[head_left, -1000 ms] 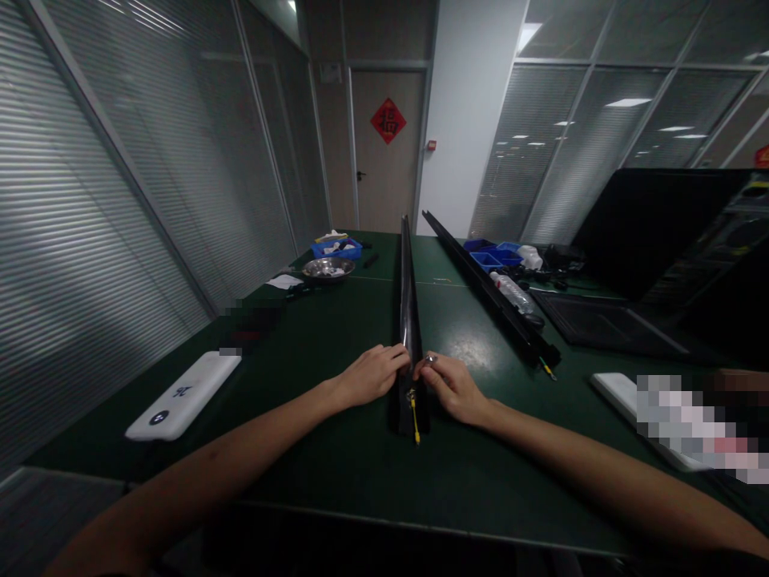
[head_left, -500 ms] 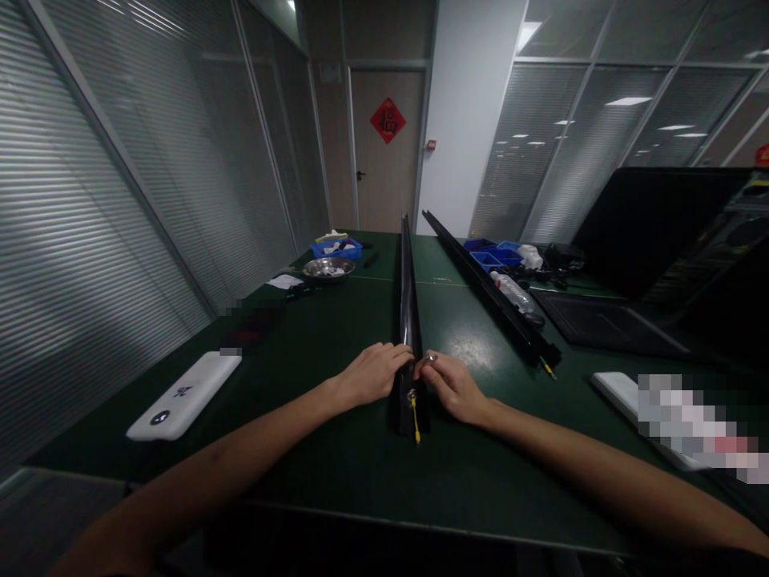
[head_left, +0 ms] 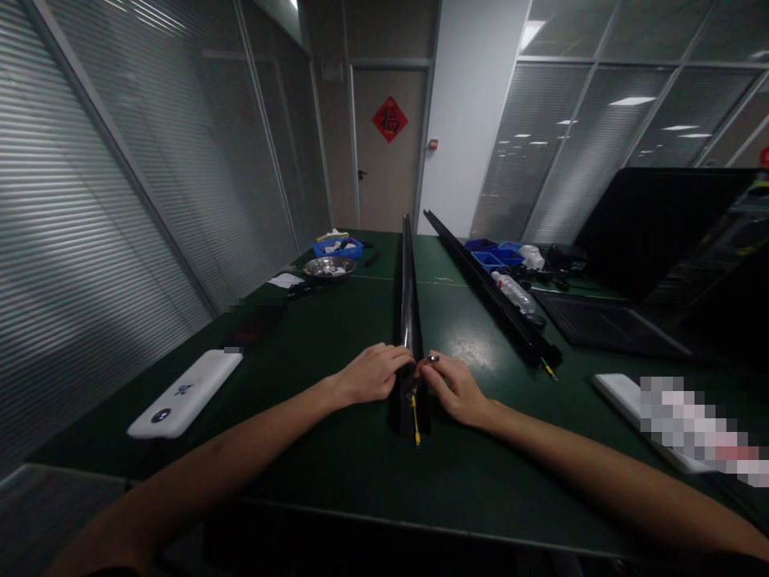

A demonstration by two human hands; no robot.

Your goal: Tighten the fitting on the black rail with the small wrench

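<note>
My left hand point(head_left: 373, 373) is bent over the left side of a long black rail point(head_left: 409, 304), touching it; the fingertips are hidden, so I cannot tell whether they are closed on the rail or on something small within it. My right hand point(head_left: 455, 389) meets it from the right, thumb and fingers drawn together at the rail's right side. A shiny bit of metal point(head_left: 432, 358) shows at those fingers, but I cannot tell what, if anything, they pinch.

The rail lies on the green table point(head_left: 336, 465) between my hands, by its near end. Its long axis runs from near to far, almost straight ahead, the far end tipping slightly left and pointing toward the door point(head_left: 384, 192). At the near end a yellow wire point(head_left: 416, 421) trails toward me.

Well apart to the right, a second rail point(head_left: 481, 280) slants from near right to far left, so the two come closer at their far ends. Just right of it are a clear bottle point(head_left: 515, 292) and, farther off, blue bins point(head_left: 488, 260). Far left stand a metal bowl point(head_left: 328, 277) and a blue basket point(head_left: 321, 249); near left lies a white case point(head_left: 186, 393).
</note>
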